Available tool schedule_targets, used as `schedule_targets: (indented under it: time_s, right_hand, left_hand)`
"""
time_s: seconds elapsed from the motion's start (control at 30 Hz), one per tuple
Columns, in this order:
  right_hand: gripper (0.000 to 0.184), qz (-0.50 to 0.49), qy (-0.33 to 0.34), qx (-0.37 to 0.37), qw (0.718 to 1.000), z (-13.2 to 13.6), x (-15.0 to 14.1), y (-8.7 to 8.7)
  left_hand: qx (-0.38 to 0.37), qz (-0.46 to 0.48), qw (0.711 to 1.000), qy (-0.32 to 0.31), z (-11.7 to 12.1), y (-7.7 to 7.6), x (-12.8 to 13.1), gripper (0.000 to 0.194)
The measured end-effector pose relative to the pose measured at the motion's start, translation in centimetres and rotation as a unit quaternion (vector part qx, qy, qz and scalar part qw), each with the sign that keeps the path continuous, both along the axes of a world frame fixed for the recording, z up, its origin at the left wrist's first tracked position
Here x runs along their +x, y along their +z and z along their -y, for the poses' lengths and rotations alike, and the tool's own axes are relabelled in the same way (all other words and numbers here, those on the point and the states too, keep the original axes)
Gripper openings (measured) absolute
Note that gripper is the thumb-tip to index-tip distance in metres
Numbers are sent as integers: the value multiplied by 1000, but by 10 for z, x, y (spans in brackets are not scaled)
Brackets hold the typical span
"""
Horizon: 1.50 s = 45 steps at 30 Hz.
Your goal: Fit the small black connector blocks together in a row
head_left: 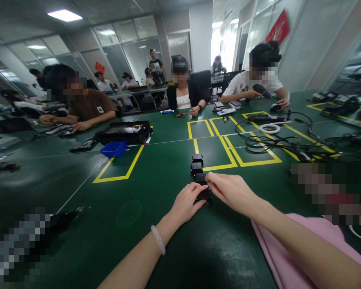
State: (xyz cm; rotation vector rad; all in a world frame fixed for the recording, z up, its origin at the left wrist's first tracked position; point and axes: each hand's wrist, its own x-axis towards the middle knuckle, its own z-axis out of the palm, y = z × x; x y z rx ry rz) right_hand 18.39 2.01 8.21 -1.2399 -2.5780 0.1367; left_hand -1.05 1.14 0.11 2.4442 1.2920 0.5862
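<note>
A short row of small black box-shaped parts runs away from me on the green table, with a far black block (197,157) and a middle black block (196,168) standing untouched. My left hand (185,202), a pale bracelet on its wrist, grips the nearest black block (203,195) between thumb and fingers. Just to the right, my right hand (228,189) is closed in a pinch at the right edge of the third black block (200,178). Whatever sits between those right fingertips is too small to make out.
Yellow tape outlines (219,166) mark the green table (165,160). A blue bin (113,149) and a black open case (123,132) stand left. Black cables (258,146) and a white ring (269,128) lie right. Several people sit around; pink cloth (307,241) hangs near my right arm.
</note>
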Motion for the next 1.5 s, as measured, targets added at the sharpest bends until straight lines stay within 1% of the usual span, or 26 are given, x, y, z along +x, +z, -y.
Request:
schedule_targets:
  time_s: [0.1, 0.27, 0.37, 0.53, 0.7, 0.77, 0.93, 1.0, 1.13, 1.33, 1.5]
  right_hand:
    - [11, -8, 2, -2, 1000, 1, 1, 2]
    - [18, 6, -6, -4, 1000, 1, -1, 1]
    - [15, 8, -15, -4, 1000, 0, -1, 1]
    - [11, 1, -5, 5, 1000, 0, 0, 3]
    - [17, 42, -20, 19, 999, 0, -1, 0]
    - [17, 51, -23, 21, 998, 1, -1, -2]
    - [12, 8, -9, 13, 1000, 1, -1, -3]
    - [11, 7, -4, 10, 1000, 1, -1, -2]
    - [18, 31, -4, 13, 999, 1, -1, -1]
    - [10, 8, 0, 7, 1000, 2, -1, 0]
    - [19, 30, -5, 12, 999, 3, -1, 2]
  left_hand:
    - [0, 4, 1000, -2, 0, 0, 0, 42]
    - [0, -1, 1000, 0, 0, 1, 0, 41]
    - [3, 2, 1000, -2, 0, 1, 0, 42]
    - [2, 4, 1000, -2, 0, 1, 0, 42]
    - [2, 3, 1000, 0, 0, 0, 0, 41]
    - [3, 4, 1000, 1, 0, 0, 0, 41]
    - [6, 4, 1000, 0, 1, 0, 1, 41]
    - [6, 4, 1000, 0, 1, 0, 1, 40]
    - [5, 4, 1000, 0, 1, 1, 1, 39]
    - [3, 0, 1000, 5, 0, 0, 1, 42]
    - [2, -2, 1000, 5, 1, 1, 1, 39]
